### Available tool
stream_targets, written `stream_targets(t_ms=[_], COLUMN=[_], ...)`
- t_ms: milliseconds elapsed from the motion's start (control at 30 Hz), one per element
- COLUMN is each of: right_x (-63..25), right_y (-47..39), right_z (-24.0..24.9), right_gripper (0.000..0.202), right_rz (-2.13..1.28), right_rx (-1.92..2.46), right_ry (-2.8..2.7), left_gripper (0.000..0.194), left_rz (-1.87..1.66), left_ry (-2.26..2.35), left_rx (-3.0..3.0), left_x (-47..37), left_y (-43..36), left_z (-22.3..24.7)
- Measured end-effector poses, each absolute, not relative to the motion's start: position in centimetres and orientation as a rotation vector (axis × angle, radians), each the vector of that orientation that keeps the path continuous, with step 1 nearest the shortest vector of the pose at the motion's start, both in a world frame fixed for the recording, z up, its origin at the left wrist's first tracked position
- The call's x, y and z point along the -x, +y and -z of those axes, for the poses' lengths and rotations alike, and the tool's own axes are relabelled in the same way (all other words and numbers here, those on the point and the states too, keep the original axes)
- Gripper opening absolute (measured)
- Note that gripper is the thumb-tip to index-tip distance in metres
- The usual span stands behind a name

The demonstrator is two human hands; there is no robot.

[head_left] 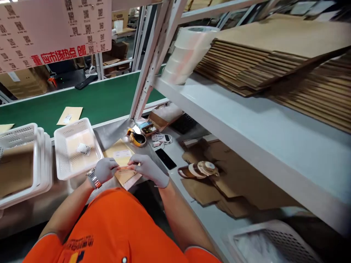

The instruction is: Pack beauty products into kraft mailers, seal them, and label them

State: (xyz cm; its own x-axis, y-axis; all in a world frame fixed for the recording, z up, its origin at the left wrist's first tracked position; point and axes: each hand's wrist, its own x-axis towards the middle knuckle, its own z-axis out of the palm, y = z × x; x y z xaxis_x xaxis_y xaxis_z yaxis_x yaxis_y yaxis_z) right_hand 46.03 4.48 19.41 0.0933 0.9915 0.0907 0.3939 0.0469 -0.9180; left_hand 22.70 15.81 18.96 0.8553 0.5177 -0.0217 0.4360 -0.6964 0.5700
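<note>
My left hand [105,170], in a grey glove, has its fingers pinched at the edge of a kraft envelope [126,176]. Gloved the same way, my right hand [146,168] pinches the envelope's edge from the other side. A narrow reddish-orange strip [124,168] shows between the fingertips; I cannot tell whether it is part of the envelope. Just beyond lies a yellowish envelope [119,148] with a white label [122,153]. Left of my hands, a white plastic basket [61,160] holds a small white labelled packet [83,149].
Stacked white baskets [41,164] stand at far left. Behind runs a green conveyor [112,95] carrying an envelope [69,115]. A tape dispenser [136,137], phone [165,159] and bottle [199,170] are to the right, below a shelf [233,120] with flattened cartons [246,65] and tape rolls [183,54].
</note>
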Motion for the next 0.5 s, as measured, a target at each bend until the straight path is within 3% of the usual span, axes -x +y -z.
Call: stream_targets(t_ms=[200, 300, 433, 500], right_x=[-46.6, -45.5, -42.8, -41.6], right_y=[2.7, 2.3, 2.2, 2.1], right_z=[-18.4, -16.6, -12.9, -11.0], right_gripper=[0.029, 0.054, 0.053, 0.049], right_rz=[-0.707, -0.608, -0.872, -1.043], right_rx=[1.48, 1.564, 1.715, 1.678], right_ry=[-1.385, -1.216, -1.011, -0.933], left_gripper=[0.015, 0.011, 0.008, 0.017], left_rz=[-0.254, -0.277, -0.233, -0.174], left_ry=[0.878, 0.95, 0.976, 1.004], left_rx=[-2.254, -2.193, -2.159, -2.091], left_x=[-22.7, -22.8, -22.5, -22.1], left_y=[15.1, 14.7, 13.8, 13.3], left_z=[-17.2, -16.6, -15.1, -14.0])
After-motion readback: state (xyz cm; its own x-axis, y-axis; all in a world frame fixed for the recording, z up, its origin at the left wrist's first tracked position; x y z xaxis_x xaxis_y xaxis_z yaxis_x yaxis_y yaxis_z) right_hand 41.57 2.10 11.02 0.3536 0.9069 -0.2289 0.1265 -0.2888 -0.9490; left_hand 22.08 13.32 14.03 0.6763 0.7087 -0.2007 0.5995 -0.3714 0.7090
